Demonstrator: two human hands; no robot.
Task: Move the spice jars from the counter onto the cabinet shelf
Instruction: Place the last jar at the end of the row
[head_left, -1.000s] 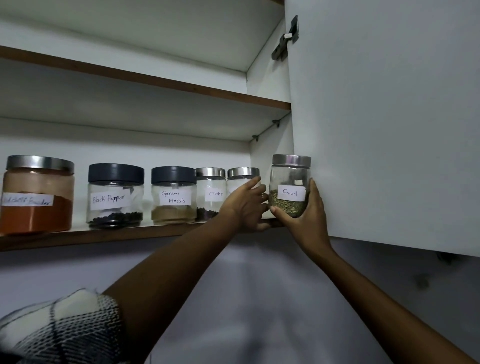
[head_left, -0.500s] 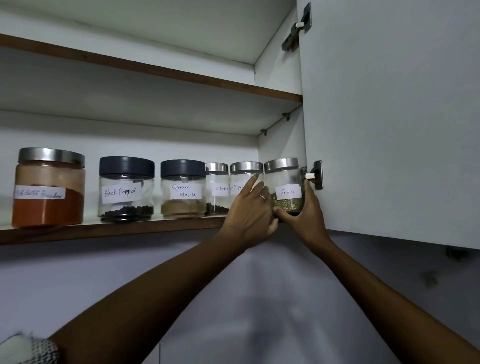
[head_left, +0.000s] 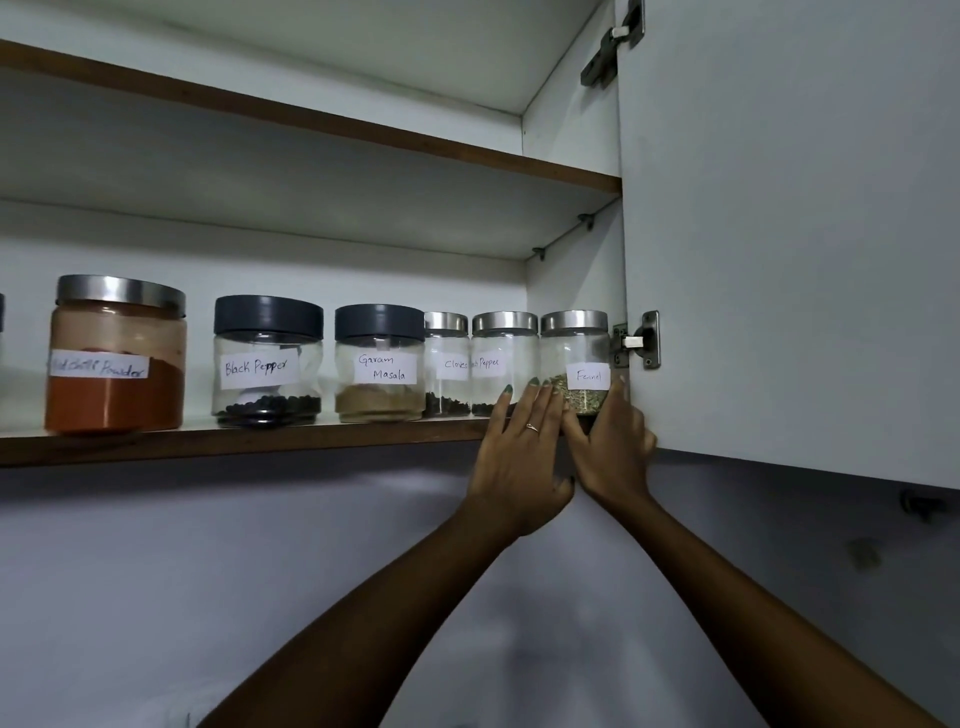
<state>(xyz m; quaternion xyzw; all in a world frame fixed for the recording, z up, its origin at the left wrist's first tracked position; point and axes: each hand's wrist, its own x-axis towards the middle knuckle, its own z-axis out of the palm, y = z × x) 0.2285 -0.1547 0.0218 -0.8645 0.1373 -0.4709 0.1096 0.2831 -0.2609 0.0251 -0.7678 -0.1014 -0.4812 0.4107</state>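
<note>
Nearest to us are two bare forearms reaching up, with our sleeves and body out of frame. The left hand (head_left: 519, 457) is flat and loose, its fingers spread against the shelf edge and the base of the fennel jar (head_left: 575, 364); it grips nothing. The right hand (head_left: 613, 447) cups the fennel jar's lower right side, thumb on the front and fingers around the side, so we judge it is holding that jar.

The fennel jar sits upright at the far right end of the lower shelf (head_left: 234, 441), just beside the door hinge (head_left: 641, 340) and touching or nearly touching the second pepper jar (head_left: 504, 361).

We see two risks. The jar looks close to the front lip, so letting go early could tip it off the shelf. Pushing it further left could knock the pepper jar into the cloves jar (head_left: 445, 364), since that row is tightly packed. The right knuckles also sit near the hinge and the open cabinet door (head_left: 779, 234) and could get pinched.

Some things are hard to tell:
- The hands cover the fennel jar's base, so we cannot tell if it is fully seated.
- The second pepper label is partly blocked.
- The chilli powder jar (head_left: 117, 353) label is smudgy.
- Something is cut off at the left edge.
- The desk is not in view, so we cannot tell whether any jars are left on it.

Further along the shelf, the black pepper jar (head_left: 267, 361) and garam masala jar (head_left: 379, 364) stand upright.
</note>
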